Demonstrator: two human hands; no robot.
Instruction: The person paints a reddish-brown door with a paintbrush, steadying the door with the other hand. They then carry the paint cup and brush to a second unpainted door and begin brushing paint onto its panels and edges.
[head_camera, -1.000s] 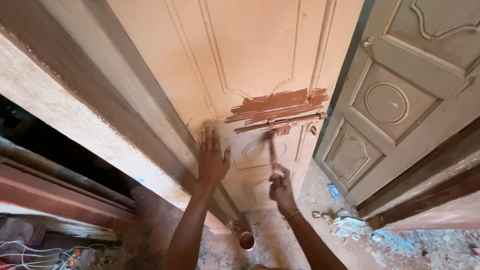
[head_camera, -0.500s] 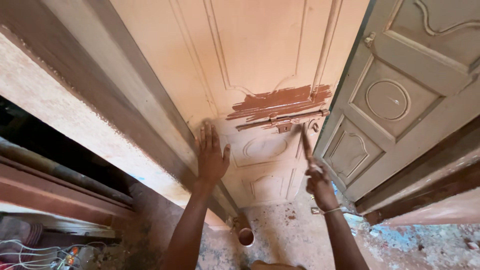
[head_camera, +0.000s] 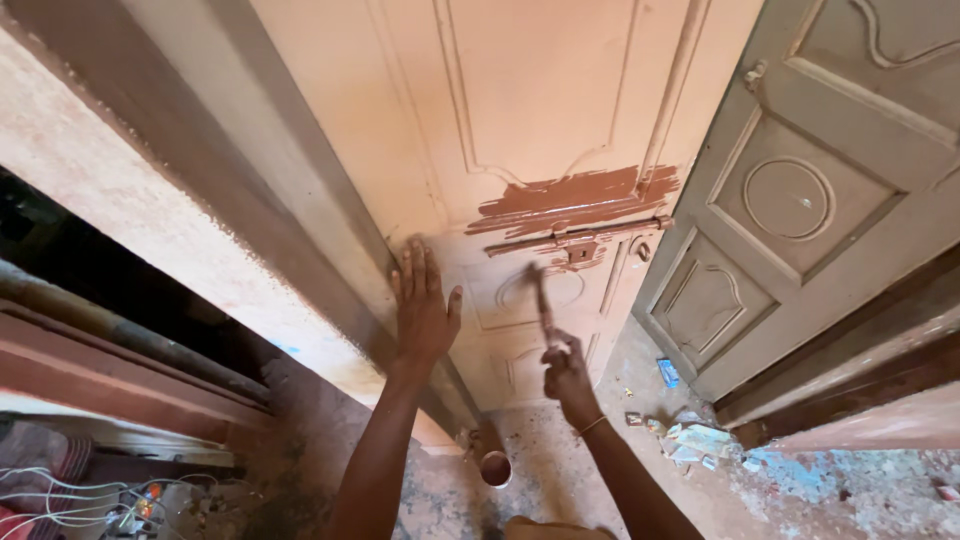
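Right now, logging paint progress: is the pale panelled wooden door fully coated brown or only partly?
Only partly. The pale panelled wooden door shows one brown painted patch above its latch; the rest is bare.

left hand flat on the door; right hand with brush beside it.

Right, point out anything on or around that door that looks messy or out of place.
The brown paint patch above the latch has ragged, streaky edges against the pale door. Scraps of paper litter lie on the stained floor by the grey door leaf. The right hand holds a brush.
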